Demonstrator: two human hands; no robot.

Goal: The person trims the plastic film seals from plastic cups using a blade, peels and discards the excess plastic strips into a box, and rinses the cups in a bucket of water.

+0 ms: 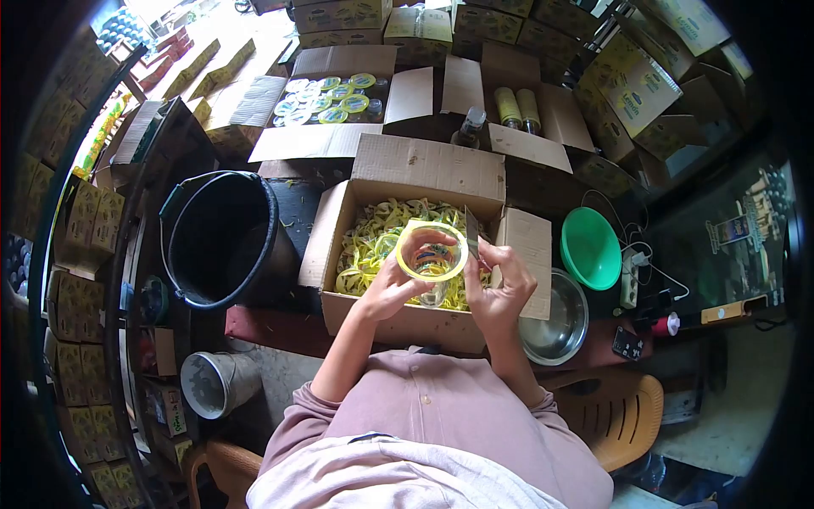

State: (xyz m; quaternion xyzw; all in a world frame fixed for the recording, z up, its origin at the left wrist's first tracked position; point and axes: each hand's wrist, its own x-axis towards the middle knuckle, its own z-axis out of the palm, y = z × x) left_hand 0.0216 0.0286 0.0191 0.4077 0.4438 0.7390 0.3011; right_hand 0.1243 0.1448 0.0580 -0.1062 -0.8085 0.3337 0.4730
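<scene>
Around the clear jar [441, 270], our left grip [388, 288] is closed. Just right of the jar, our right grip [502, 284] pinches what looks like a blade [471, 231], pointing away from us.

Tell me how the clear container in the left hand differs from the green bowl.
The clear container is see-through with a yellow ring round its mouth; the green bowl is opaque green. The container is smaller than the bowl. The container is held in the left hand; the bowl sits right of the carton. Both have round mouths.
</scene>
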